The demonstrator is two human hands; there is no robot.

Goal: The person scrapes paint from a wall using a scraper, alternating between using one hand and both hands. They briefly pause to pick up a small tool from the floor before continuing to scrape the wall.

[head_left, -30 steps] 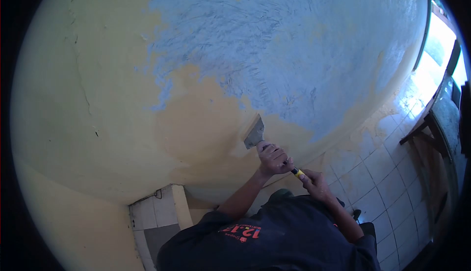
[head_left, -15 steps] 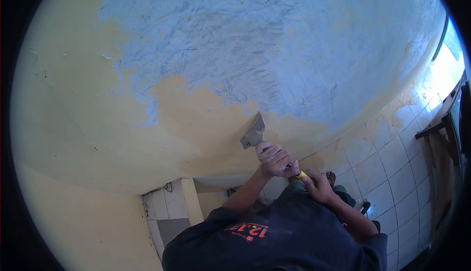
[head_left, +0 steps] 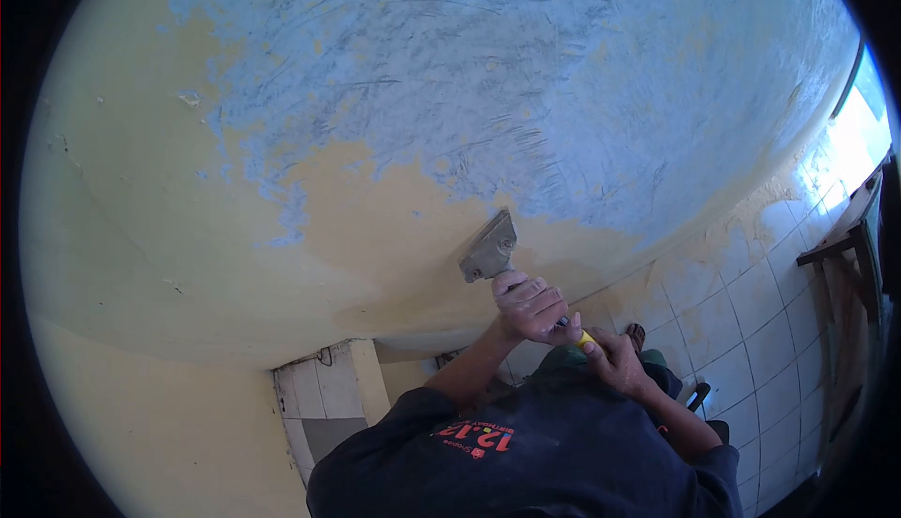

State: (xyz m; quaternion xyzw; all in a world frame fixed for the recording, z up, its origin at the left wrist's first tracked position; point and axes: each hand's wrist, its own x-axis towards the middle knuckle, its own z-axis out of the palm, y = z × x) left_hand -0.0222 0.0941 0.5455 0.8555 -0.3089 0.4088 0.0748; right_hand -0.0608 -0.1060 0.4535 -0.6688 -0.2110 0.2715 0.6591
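A wide metal scraper (head_left: pixel 489 248) with a yellow handle (head_left: pixel 586 340) is held in both of my hands. My left hand (head_left: pixel 535 307) is wrapped around its shaft just behind the blade, and pale dust coats the fingers. Lower down, my right hand (head_left: pixel 615 360) grips the yellow end. The blade's edge meets the wall (head_left: pixel 375 218) close to the lower border of a rough bluish patch (head_left: pixel 450 96). Around that patch, the wall surface is yellowish-tan, with a darker stain below the blade.
White floor tiles (head_left: pixel 732 330) with tan smears run along the wall's foot at right. A dark wooden piece of furniture (head_left: pixel 849 246) stands at the right edge, near bright light. A tiled ledge (head_left: pixel 324 387) juts out at lower left. A foot in a sandal (head_left: pixel 635 335) shows beyond my right hand.
The scraper blade has shifted slightly up and to the right along the wall. Both hands keep their grip, and the view has tilted a little.
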